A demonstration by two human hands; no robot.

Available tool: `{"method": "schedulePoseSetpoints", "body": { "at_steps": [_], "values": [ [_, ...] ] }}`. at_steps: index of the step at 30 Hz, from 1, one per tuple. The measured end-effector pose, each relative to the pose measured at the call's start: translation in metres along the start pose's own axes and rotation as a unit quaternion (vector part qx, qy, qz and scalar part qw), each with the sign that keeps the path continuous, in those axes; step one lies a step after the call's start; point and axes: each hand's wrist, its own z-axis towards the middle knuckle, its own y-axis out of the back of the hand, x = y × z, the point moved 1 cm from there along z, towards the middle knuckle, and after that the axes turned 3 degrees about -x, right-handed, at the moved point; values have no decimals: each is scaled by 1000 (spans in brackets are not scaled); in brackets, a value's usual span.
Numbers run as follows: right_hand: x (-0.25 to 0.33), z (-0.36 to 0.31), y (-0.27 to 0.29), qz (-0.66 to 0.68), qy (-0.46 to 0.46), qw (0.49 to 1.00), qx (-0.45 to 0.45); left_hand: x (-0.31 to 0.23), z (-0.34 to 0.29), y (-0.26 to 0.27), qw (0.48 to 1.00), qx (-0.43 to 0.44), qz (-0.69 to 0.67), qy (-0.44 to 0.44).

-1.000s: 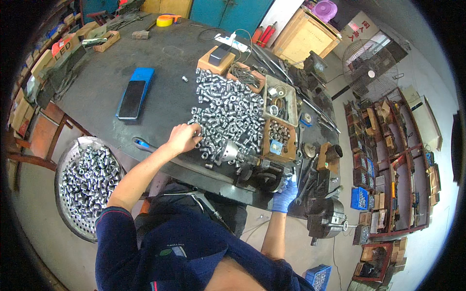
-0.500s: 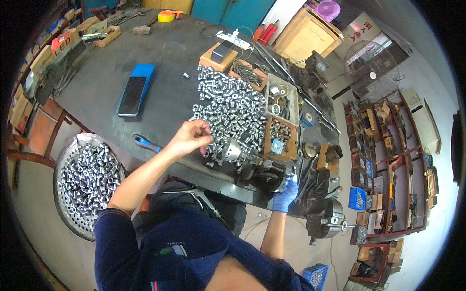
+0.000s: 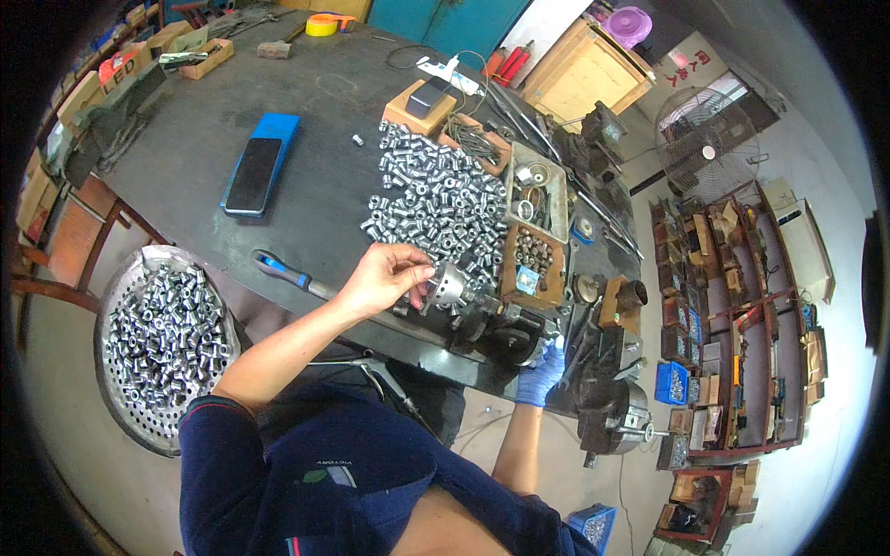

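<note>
My left hand point(image 3: 394, 281), bare, is at the front of a drill chuck point(image 3: 450, 287), thumb and fingers pinched together by its jaws. Whatever lies in that pinch is too small and hidden to name. The chuck sits on a dark bench-mounted spindle machine point(image 3: 510, 335) along the near table edge. At the machine's right end, my right hand point(image 3: 540, 375) in a blue glove is closed against it; the part under its fingers is hidden. Beyond the chuck spreads a heap of shiny metal fittings point(image 3: 436, 190).
A perforated metal pan point(image 3: 116, 394) full of fittings stands at left. On the table point(image 3: 324, 176) are a phone on a blue box point(image 3: 255, 176), a blue-black handled tool point(image 3: 278, 269), a wooden parts box point(image 3: 547, 287) and a parts tray point(image 3: 561, 204). A bench vise point(image 3: 614, 417) is at right.
My left hand has moved right, from beside the heap of fittings to the front of the chuck. The right hand stays at the machine's end. The view has shifted slightly.
</note>
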Motion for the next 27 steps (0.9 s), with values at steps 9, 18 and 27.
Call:
{"method": "schedulePoseSetpoints", "body": {
  "at_steps": [9,18,27],
  "values": [
    [18,-30,-1,-51,20,998,10,-4,3,3,998,57,19,-9],
    [14,-15,1,-82,8,995,-51,-8,-1,-1,997,12,60,42],
    [20,-27,-5,-43,30,998,-16,-12,2,2,996,65,52,42]
  ]
}}
